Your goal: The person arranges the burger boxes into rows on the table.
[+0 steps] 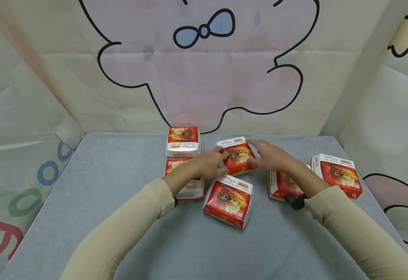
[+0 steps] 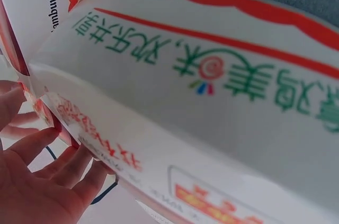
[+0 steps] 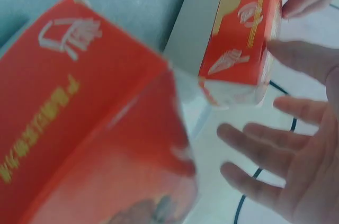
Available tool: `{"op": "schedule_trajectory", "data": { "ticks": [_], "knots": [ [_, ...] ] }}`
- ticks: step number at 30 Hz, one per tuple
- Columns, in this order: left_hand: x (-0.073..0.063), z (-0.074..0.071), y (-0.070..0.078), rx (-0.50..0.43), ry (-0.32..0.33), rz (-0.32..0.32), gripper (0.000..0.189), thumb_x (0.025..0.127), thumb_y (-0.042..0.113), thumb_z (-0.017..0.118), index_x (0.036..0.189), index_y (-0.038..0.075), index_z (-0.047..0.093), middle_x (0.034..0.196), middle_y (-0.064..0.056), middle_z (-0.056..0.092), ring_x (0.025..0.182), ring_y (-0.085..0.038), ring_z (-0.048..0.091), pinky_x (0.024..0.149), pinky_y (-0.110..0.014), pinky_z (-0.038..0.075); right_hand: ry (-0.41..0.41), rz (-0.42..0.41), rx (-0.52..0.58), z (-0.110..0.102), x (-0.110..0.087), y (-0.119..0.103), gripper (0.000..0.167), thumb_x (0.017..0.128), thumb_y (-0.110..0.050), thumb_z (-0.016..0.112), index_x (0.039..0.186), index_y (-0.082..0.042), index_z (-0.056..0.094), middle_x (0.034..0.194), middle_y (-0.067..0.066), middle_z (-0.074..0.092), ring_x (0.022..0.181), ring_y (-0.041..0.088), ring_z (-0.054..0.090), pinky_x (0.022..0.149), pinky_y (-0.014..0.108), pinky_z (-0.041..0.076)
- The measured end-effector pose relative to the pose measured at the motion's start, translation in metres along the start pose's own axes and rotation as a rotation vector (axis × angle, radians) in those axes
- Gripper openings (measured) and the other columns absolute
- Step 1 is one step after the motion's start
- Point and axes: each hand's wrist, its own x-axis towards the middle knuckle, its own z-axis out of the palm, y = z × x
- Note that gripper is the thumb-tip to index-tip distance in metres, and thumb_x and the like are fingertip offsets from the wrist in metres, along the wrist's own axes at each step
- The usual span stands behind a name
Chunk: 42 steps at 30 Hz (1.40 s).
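Observation:
Between the two hands, in the head view, a red-and-white burger box [image 1: 239, 156] sits slightly turned on the table. My left hand [image 1: 209, 164] touches its left side, fingers stretched out. From the right, my right hand [image 1: 273, 156] reaches over it with spread fingers. In the right wrist view its thumb [image 3: 304, 60] meets the box's edge [image 3: 233, 28], and the other fingers stand apart from it. Just in front lies another burger box [image 1: 229, 200]. The left wrist view shows the left fingers [image 2: 74, 163] lying along box edges, partly hidden by a near box [image 2: 175, 81].
To the left, one burger box [image 1: 183, 140] stands behind another burger box [image 1: 189, 189], which the left arm partly covers. On the right are two more, a burger box [image 1: 282, 186] partly behind the right arm and a burger box [image 1: 340, 175]. A grey cloth [image 1: 126, 163] covers the table.

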Motion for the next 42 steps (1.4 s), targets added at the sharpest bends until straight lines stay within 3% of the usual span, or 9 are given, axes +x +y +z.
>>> {"op": "schedule_trajectory", "data": {
  "ticks": [4, 8, 16, 27, 31, 37, 42],
  "knots": [
    [0.000, 0.002, 0.001, 0.018, 0.020, -0.007, 0.062, 0.102, 0.036, 0.055, 0.155, 0.012, 0.035, 0.158, -0.015, 0.027, 0.139, -0.028, 0.040, 0.110, -0.044, 0.039, 0.058, 0.039, -0.061, 0.000, -0.006, -0.011, 0.073, 0.094, -0.031, 0.068, 0.154, -0.006, 0.034, 0.149, 0.027, 0.042, 0.134, 0.045, 0.042, 0.101, 0.067, 0.038],
    [0.000, 0.003, 0.003, 0.025, 0.033, -0.015, 0.062, 0.102, 0.038, 0.054, 0.155, 0.013, 0.037, 0.155, -0.013, 0.031, 0.134, -0.026, 0.043, 0.108, -0.044, 0.040, 0.094, 0.020, -0.040, -0.001, -0.012, -0.022, 0.069, 0.095, -0.029, 0.067, 0.152, -0.004, 0.037, 0.147, 0.026, 0.045, 0.133, 0.045, 0.044, 0.100, 0.066, 0.039],
    [0.000, 0.004, 0.004, 0.032, 0.056, -0.008, 0.061, 0.101, 0.042, 0.053, 0.154, 0.014, 0.039, 0.147, -0.012, 0.038, 0.122, -0.024, 0.047, 0.104, -0.043, 0.044, 0.044, -0.009, 0.058, 0.006, -0.012, -0.025, 0.069, 0.095, -0.026, 0.066, 0.152, -0.002, 0.035, 0.148, 0.026, 0.044, 0.134, 0.045, 0.042, 0.103, 0.065, 0.038],
    [-0.003, 0.000, 0.005, 0.074, 0.080, -0.006, 0.055, 0.102, 0.041, 0.053, 0.150, 0.015, 0.047, 0.150, -0.009, 0.041, 0.137, -0.023, 0.039, 0.110, -0.046, 0.038, 0.058, 0.037, -0.026, 0.021, -0.004, -0.026, 0.078, 0.089, -0.046, 0.071, 0.150, -0.009, 0.040, 0.151, 0.025, 0.034, 0.122, 0.046, 0.052, 0.094, 0.065, 0.045],
    [-0.002, -0.003, 0.005, 0.063, 0.093, -0.013, 0.052, 0.101, 0.040, 0.054, 0.147, 0.016, 0.050, 0.151, -0.008, 0.042, 0.139, -0.024, 0.037, 0.109, -0.050, 0.037, 0.056, 0.040, -0.051, 0.023, -0.004, -0.027, 0.077, 0.089, -0.046, 0.070, 0.150, -0.009, 0.041, 0.151, 0.022, 0.033, 0.117, 0.044, 0.054, 0.091, 0.063, 0.047],
    [-0.001, -0.003, 0.000, 0.054, 0.122, -0.019, 0.054, 0.101, 0.036, 0.055, 0.152, 0.021, 0.044, 0.159, -0.012, 0.032, 0.145, -0.029, 0.030, 0.111, -0.056, 0.032, 0.047, 0.028, -0.054, 0.021, -0.003, -0.025, 0.072, 0.091, -0.038, 0.071, 0.150, -0.010, 0.040, 0.152, 0.022, 0.033, 0.119, 0.045, 0.053, 0.091, 0.066, 0.046],
    [-0.001, -0.002, -0.002, 0.025, 0.104, -0.047, 0.059, 0.101, 0.035, 0.055, 0.156, 0.024, 0.036, 0.165, -0.013, 0.017, 0.149, -0.031, 0.021, 0.114, -0.058, 0.027, 0.025, -0.003, -0.054, 0.018, -0.002, -0.023, 0.069, 0.092, -0.030, 0.071, 0.150, -0.010, 0.040, 0.155, 0.023, 0.030, 0.126, 0.047, 0.050, 0.094, 0.067, 0.044]
  ]
}}
